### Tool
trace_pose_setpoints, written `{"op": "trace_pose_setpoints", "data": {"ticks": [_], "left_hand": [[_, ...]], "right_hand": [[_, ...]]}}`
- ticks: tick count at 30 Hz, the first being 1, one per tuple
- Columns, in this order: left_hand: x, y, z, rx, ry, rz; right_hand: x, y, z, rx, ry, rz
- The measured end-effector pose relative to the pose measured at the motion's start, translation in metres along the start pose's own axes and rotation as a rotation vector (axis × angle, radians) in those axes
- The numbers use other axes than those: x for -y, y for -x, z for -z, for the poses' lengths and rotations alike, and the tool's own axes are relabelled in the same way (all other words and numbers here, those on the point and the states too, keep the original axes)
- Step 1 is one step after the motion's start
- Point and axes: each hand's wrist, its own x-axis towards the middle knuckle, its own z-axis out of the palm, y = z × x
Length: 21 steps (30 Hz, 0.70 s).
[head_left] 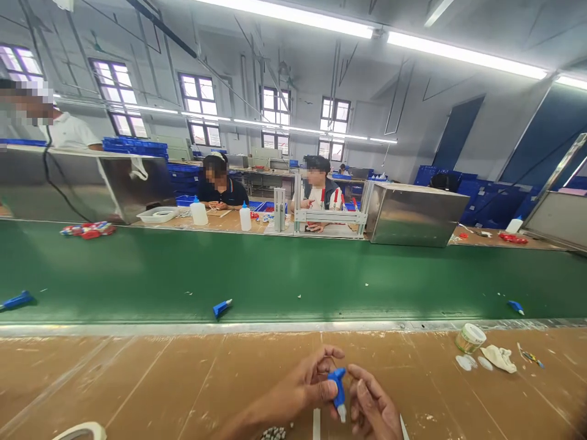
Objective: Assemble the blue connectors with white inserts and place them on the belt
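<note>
My left hand holds a small blue plastic part with a whitish tip pointing down, its thumb pressed on the part's side. Close on the right is my right hand, fingers curled and thumb near the fingertips; whether something small is between them cannot be made out. Below the hands, a pile of small grey pieces lies at the bottom edge of the brown table.
Beyond the table runs a green belt carrying blue parts. A jar, a cloth and a tool lie at the right. A tape roll is bottom left. People sit across the belt.
</note>
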Motion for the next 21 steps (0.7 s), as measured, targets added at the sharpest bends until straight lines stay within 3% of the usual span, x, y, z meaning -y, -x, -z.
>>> {"op": "trace_pose_setpoints", "data": {"ticks": [4,7,10,15,18,21], "left_hand": [[-0.002,0.025,-0.012,0.051,0.218,0.039],[0.004,0.029,-0.014,-0.042,0.342,0.113],[0.008,0.033,-0.02,-0.172,0.476,0.188],[0.002,0.044,-0.027,-0.155,0.485,0.207],[-0.001,0.048,-0.025,-0.203,0.463,0.214],[0.001,0.055,-0.021,-0.224,0.467,0.21]], "right_hand": [[0.007,0.015,-0.016,0.278,-0.085,-0.007],[0.008,0.02,-0.024,0.362,-0.022,0.02],[0.006,0.02,-0.026,0.348,0.055,0.092],[0.0,0.017,-0.02,0.189,0.425,0.355],[-0.001,0.016,-0.017,0.198,0.689,0.574],[-0.003,0.022,-0.012,0.175,0.729,0.59]]}}
